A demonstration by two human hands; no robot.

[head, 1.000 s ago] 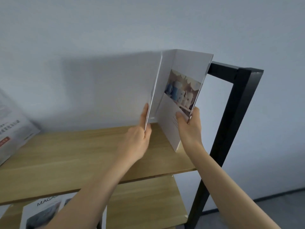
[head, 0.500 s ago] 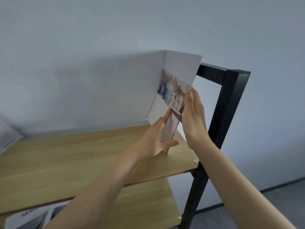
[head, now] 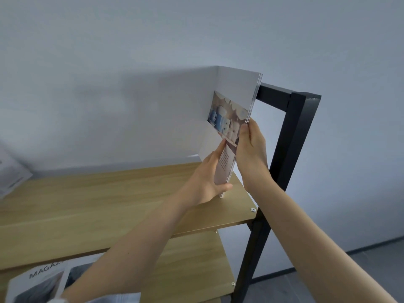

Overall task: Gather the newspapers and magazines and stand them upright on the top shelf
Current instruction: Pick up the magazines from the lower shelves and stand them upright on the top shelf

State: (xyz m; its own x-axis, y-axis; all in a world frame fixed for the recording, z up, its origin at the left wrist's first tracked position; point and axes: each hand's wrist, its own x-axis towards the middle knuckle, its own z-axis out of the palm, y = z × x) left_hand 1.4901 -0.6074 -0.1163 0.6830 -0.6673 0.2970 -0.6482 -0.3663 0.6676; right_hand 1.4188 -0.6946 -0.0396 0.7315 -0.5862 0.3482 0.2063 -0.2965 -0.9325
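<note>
A white magazine [head: 235, 99] with a photo of cups stands upright on the right end of the wooden top shelf [head: 98, 200], beside the black frame post [head: 290, 136]. My left hand [head: 207, 178] presses flat against its cover near the bottom, thumb under the lower corner. My right hand [head: 251, 149] grips its front edge from the right side. A newspaper [head: 11, 171] leans at the shelf's far left. Another magazine [head: 37, 283] lies on the lower shelf [head: 192, 265].
The pale wall [head: 131, 84] runs right behind the shelf. The black metal frame closes off the shelf's right end. Grey floor [head: 360, 272] shows at the lower right.
The open magazine has been closed and moved right against the frame end. My left hand shifted from the left page to the cover; my right hand slid up the edge.
</note>
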